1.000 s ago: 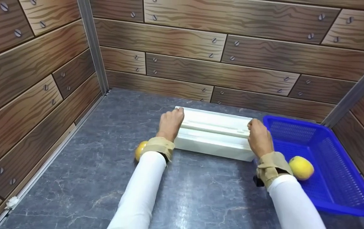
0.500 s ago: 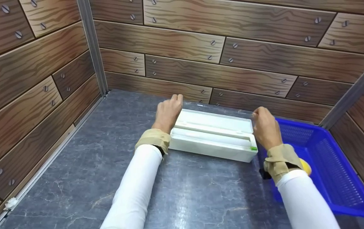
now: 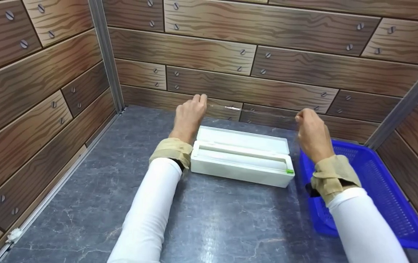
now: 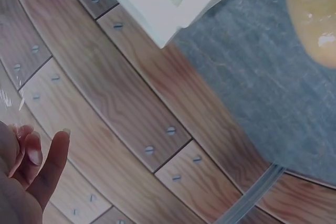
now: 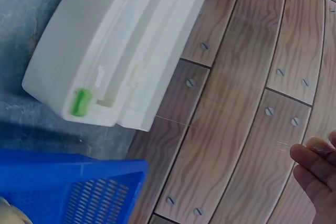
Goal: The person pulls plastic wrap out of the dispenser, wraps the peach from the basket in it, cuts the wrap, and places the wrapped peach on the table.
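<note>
A clear sheet of cling film stretches between my two raised hands, visible mainly as a bright glint and a faint edge. My left hand pinches its left end, and my right hand pinches the right end. Below the hands stands a long white cling film dispenser, its lid tipped back and a roll showing inside. A green cutter tab sits at the dispenser's right end. Left of the dispenser, a shiny yellow fruit lies on the table in the left wrist view.
A blue plastic basket stands right of the dispenser, under my right forearm. Part of a pale yellow fruit shows inside it. Wood-patterned walls enclose the dark marbled tabletop behind and at the sides.
Both hands have risen from the dispenser toward the back wall and spread slightly apart, drawing the cling film up. My right forearm now covers the basket's fruit in the head view.
</note>
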The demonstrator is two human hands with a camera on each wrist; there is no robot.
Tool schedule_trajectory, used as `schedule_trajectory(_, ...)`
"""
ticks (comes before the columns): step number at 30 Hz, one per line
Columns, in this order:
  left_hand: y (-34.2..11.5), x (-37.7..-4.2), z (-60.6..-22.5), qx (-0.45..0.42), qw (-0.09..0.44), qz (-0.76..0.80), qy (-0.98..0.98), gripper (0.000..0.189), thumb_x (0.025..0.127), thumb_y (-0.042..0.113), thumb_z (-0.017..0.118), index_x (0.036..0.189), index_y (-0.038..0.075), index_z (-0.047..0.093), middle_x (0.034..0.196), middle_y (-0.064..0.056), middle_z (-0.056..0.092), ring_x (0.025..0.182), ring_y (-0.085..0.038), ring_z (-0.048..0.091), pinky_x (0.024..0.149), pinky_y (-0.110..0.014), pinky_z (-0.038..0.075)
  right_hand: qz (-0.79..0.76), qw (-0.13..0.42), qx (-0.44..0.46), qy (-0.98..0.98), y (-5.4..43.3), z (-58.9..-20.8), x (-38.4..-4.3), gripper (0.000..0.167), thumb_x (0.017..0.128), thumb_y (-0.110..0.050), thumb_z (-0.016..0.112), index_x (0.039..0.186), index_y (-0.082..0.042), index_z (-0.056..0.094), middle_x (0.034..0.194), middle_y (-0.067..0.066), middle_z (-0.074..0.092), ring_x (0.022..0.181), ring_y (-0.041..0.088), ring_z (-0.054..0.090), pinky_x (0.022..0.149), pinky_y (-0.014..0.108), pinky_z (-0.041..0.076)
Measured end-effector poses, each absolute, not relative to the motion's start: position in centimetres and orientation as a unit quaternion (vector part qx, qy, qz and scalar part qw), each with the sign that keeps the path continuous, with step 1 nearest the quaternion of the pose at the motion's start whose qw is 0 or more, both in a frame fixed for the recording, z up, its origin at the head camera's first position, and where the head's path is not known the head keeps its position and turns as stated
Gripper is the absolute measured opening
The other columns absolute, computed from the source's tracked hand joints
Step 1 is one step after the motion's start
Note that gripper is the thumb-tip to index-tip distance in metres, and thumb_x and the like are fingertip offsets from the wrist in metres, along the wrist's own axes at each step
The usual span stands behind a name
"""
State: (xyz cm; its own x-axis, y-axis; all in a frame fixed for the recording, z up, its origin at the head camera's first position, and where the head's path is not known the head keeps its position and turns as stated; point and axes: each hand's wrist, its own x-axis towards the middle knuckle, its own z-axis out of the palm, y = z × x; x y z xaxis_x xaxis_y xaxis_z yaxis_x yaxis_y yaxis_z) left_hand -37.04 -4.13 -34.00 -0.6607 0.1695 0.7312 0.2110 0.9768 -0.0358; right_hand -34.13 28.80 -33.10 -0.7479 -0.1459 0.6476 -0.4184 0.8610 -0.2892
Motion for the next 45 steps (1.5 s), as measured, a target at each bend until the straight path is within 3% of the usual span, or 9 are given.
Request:
schedule_trajectory(26,-5.1,-35.8,-26.2,-0.108,0.433,-0.021,-0.894,0.020,0.103,0.004,0.044,0.106,0.003,0.063,0.099,-0.012,0.074,0.085,-0.030,0.075,0.065,-0.045,0.065,0.208,0.361,0.178,-0.891,28.8,-25.0,-32.6,0.017,0.108,-0.001,0.049,0.108,0.013,0.058,0.101,0.033,0.061,0.096,0.054,0.060,0.091,0.064,0.048)
schedule_trajectory(33,-5.6,-34.9,-23.7,-0.134,0.393,-0.066,-0.907,0.021,0.102,-0.003,0.042,0.113,-0.001,0.061,0.109,-0.017,0.072,0.096,-0.037,0.073,0.075,-0.053,0.065,0.214,0.369,0.180,-0.886,28.8,-23.0,-31.6,0.019,0.108,-0.002,0.048,0.107,0.013,0.059,0.099,0.031,0.060,0.094,0.050,0.058,0.090,0.061,0.047)
schedule_trajectory(35,-5.9,-34.7,-23.2,-0.149,0.385,-0.082,-0.907,0.020,0.102,-0.003,0.043,0.112,-0.002,0.060,0.109,-0.019,0.072,0.098,-0.039,0.072,0.077,-0.054,0.064,0.218,0.372,0.188,-0.882,28.8,-22.6,-31.3,0.019,0.108,-0.002,0.048,0.106,0.013,0.059,0.098,0.030,0.060,0.093,0.048,0.058,0.089,0.058,0.047)
schedule_trajectory(39,-7.0,-34.3,-22.6,-0.199,0.361,-0.138,-0.901,0.015,0.102,0.000,0.051,0.111,-0.001,0.063,0.110,-0.019,0.074,0.102,-0.038,0.074,0.086,-0.049,0.063,0.214,0.382,0.227,-0.870,29.0,-22.4,-30.5,0.012,0.101,0.003,0.056,0.102,0.013,0.061,0.095,0.028,0.062,0.088,0.038,0.058,0.084,0.037,0.045)
schedule_trajectory(42,-7.8,-33.9,-22.4,-0.244,0.340,-0.183,-0.889,0.013,0.100,-0.001,0.059,0.111,-0.001,0.066,0.110,-0.017,0.076,0.104,-0.035,0.075,0.092,-0.044,0.062,0.204,0.389,0.255,-0.861,29.4,-22.5,-29.8,0.006,0.095,0.007,0.062,0.099,0.011,0.063,0.092,0.025,0.064,0.084,0.020,0.055,0.079,0.018,0.038)
schedule_trajectory(45,-8.5,-33.5,-22.4,-0.289,0.332,-0.224,-0.869,0.012,0.100,-0.003,0.061,0.108,-0.002,0.068,0.106,-0.018,0.077,0.100,-0.034,0.075,0.091,-0.041,0.061,0.203,0.390,0.269,-0.857,29.7,-22.5,-28.9,0.007,0.093,0.011,0.064,0.100,0.010,0.066,0.091,0.022,0.066,0.083,0.001,0.048,0.076,0.009,0.034)
